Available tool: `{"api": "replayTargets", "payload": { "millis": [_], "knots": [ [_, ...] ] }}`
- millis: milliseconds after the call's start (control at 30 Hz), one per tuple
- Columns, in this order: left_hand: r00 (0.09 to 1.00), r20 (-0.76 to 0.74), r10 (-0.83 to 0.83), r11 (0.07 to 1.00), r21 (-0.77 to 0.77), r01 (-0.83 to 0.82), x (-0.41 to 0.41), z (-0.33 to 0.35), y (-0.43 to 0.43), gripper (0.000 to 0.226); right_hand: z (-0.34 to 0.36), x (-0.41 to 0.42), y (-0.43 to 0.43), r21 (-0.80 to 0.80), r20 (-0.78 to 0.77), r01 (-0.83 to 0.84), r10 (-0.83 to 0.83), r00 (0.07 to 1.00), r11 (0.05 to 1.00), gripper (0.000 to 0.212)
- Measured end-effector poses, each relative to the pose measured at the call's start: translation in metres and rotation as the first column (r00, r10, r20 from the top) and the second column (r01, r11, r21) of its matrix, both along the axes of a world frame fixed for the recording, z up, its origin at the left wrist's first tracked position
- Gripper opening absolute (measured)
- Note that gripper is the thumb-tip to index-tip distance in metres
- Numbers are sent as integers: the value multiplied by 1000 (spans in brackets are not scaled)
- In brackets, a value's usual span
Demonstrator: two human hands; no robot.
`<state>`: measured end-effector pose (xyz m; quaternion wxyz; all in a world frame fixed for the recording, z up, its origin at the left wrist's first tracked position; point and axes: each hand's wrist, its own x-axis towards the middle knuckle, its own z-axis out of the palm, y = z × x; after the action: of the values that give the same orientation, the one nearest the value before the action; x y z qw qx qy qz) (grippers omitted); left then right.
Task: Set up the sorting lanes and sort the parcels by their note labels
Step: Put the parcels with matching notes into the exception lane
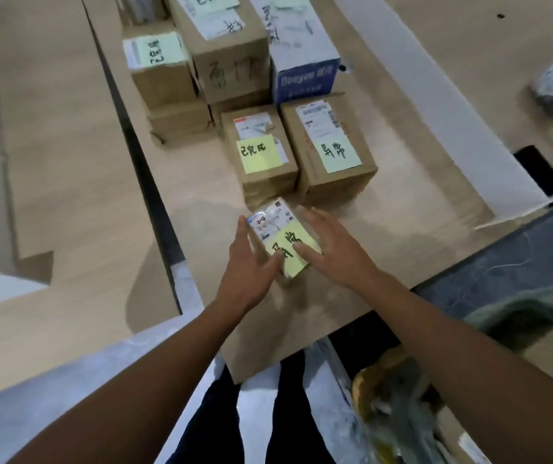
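A small parcel (276,226) wrapped in clear film, with a white shipping label and a yellow handwritten note, lies on the brown cardboard sheet (385,236) just in front of two taped boxes. My left hand (251,262) lies against its left side, fingers straight and thumb at its near corner. From the other side my right hand (332,249) flanks it, fingers straight and thumb resting on the note. Behind it stand a brown box with a yellow note (261,155) and a brown box with a pale green note (335,152).
Farther back are a blue-and-white box (305,65), a large brown box (231,51) and a smaller brown box with a green note (159,65) on a stack. A black phone (543,175) lies right. A bag of parcels (399,403) sits at lower right.
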<state>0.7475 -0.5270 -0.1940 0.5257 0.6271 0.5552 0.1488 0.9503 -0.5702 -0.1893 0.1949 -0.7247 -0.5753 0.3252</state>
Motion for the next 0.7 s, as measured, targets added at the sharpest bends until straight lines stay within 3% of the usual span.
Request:
{"api": "replayTargets", "payload": {
  "millis": [100, 333, 533, 700],
  "knots": [
    [991, 99, 92, 993, -78, -84, 14, -17, -4, 95, -15, 3, 7, -69, -171, -74, 62, 983, 995, 70],
    [974, 126, 191, 979, -96, -179, 8, 22, -11, 97, 10, -8, 10, 28, -255, -116, 119, 960, 993, 67],
    [962, 175, 209, 965, 120, -231, -74, 104, -6, 94, 76, -82, 36, 255, -275, -213, 282, 919, 943, 76],
    [919, 197, 342, 890, 245, -384, -188, 160, -25, 93, 118, -201, 52, 402, -268, -329, 453, 850, 855, 75]
  ]
}}
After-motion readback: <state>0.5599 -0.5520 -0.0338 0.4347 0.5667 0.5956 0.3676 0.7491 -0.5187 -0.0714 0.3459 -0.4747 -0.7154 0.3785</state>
